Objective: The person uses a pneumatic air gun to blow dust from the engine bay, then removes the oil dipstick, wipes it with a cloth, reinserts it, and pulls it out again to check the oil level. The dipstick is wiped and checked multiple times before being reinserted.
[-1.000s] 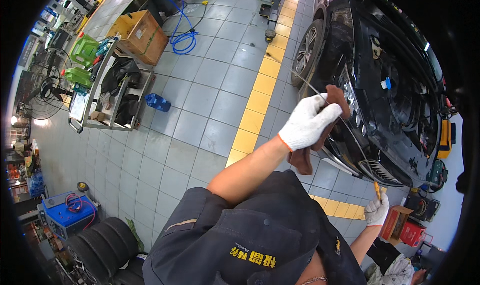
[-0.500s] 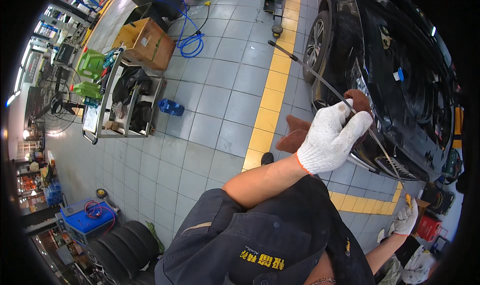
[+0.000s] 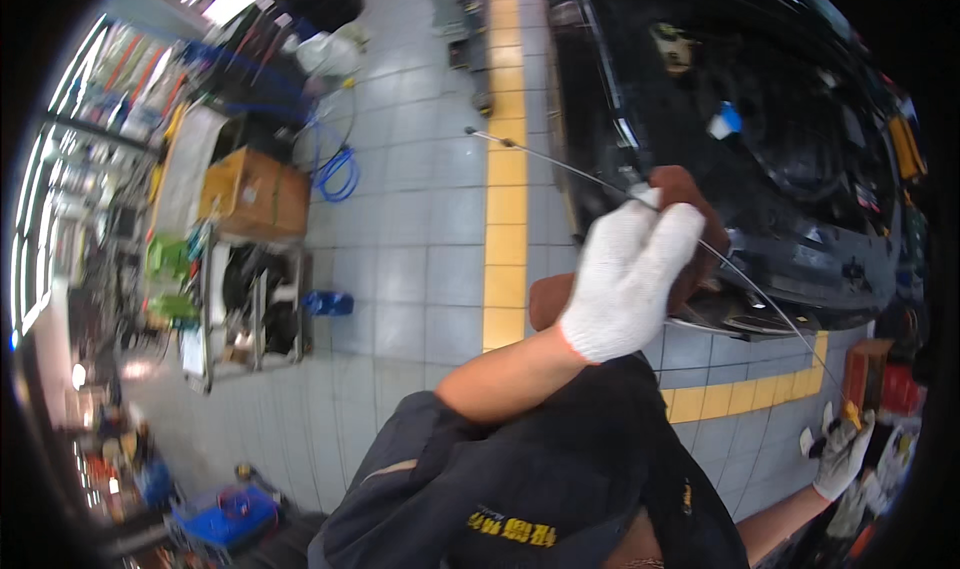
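My left hand [image 3: 632, 284], in a white knit glove with an orange cuff, is closed round a reddish-brown cloth [image 3: 686, 191] and the thin metal dipstick [image 3: 510, 144] running through it. One end of the cloth hangs out to the left of the wrist. Beyond the fingers, the dipstick's dark tip points to the upper left, over the yellow floor strip. At the lower right my right hand [image 3: 846, 461], also gloved in white, grips the dipstick's yellow handle [image 3: 851, 414]. The rod slants between both hands, in front of the car.
A black car with its engine bay exposed [image 3: 780, 169] stands at the right, a blue-and-white cap [image 3: 725, 120] inside it. Leftward are a tool cart [image 3: 207, 334], a wooden box [image 3: 255, 191], a blue container [image 3: 328, 303] and a coiled blue hose [image 3: 335, 174]. A red box [image 3: 902, 381] sits far right.
The view has turned, shifting the surroundings. My hands are farther apart along the dipstick: the right one has moved outward with the handle. Cloth and rod stay in my left hand.
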Action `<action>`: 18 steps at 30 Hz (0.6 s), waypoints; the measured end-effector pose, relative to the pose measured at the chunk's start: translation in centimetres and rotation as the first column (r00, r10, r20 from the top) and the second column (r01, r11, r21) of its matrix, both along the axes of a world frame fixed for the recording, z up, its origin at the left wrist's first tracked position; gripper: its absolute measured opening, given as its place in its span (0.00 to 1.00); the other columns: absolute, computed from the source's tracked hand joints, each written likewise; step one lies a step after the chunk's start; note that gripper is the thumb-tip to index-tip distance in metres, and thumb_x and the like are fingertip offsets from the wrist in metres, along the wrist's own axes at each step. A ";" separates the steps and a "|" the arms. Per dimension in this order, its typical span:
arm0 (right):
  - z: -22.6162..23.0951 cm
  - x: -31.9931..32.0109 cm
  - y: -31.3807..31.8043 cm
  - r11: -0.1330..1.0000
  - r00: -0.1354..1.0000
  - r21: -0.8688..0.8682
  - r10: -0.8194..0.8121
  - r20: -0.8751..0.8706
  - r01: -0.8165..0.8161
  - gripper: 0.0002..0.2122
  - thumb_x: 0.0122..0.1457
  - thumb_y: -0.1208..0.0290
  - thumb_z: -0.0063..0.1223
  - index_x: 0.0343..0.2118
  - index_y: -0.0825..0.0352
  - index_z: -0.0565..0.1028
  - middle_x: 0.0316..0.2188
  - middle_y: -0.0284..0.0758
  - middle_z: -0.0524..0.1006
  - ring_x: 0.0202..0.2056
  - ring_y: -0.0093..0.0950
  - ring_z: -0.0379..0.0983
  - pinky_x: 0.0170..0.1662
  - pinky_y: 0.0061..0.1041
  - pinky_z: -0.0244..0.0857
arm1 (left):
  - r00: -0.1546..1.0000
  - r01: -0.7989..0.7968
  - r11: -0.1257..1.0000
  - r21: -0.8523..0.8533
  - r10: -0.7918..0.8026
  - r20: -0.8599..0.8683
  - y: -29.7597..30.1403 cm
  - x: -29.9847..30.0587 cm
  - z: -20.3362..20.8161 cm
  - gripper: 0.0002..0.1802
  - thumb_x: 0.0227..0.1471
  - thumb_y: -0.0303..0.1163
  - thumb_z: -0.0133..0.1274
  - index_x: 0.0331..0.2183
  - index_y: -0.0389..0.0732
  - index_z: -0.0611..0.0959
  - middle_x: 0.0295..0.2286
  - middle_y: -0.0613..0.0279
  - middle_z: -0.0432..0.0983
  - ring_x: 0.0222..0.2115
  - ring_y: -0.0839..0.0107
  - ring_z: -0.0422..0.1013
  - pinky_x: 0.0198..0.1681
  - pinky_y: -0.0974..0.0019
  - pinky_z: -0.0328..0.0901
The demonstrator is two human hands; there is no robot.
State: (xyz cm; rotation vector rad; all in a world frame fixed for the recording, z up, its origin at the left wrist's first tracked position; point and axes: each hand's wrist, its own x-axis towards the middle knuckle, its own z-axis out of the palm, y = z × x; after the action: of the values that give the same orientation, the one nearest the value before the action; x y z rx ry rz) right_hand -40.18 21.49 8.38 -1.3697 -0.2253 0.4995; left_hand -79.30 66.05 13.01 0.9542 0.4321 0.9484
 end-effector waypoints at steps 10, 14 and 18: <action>6.0 10.2 -9.4 0.933 0.843 -0.168 -0.199 0.500 0.319 0.21 0.73 0.52 0.51 0.44 0.71 0.69 0.34 0.29 0.62 0.36 0.20 0.61 0.45 0.21 0.58 | 0.859 0.492 0.857 -0.153 -0.506 -0.074 4.3 35.8 -3.0 0.21 0.69 0.41 0.45 0.36 0.32 0.81 0.27 0.59 0.77 0.29 0.72 0.72 0.38 0.65 0.66; 7.7 8.6 -4.6 0.730 0.701 -0.404 -0.142 0.699 0.551 0.26 0.69 0.47 0.55 0.47 0.73 0.74 0.34 0.28 0.67 0.35 0.19 0.62 0.39 0.19 0.57 | 0.848 0.417 0.907 -0.060 -0.412 -0.334 6.2 47.1 -9.6 0.21 0.67 0.41 0.47 0.40 0.29 0.83 0.33 0.53 0.80 0.35 0.65 0.73 0.44 0.59 0.66; 6.2 6.6 5.3 0.680 0.707 -0.490 -0.060 0.705 0.546 0.24 0.70 0.49 0.55 0.47 0.73 0.75 0.30 0.30 0.70 0.30 0.18 0.64 0.33 0.18 0.56 | 0.810 0.354 0.876 -0.327 -0.462 -0.361 10.4 52.5 -16.9 0.19 0.65 0.38 0.51 0.42 0.29 0.83 0.37 0.53 0.80 0.38 0.63 0.73 0.45 0.59 0.66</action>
State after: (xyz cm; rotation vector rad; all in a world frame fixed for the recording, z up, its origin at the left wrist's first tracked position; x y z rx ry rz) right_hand -33.62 26.82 14.63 -2.2450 -0.3662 -0.2829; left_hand -26.77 76.42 -3.93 0.9754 0.6660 0.2680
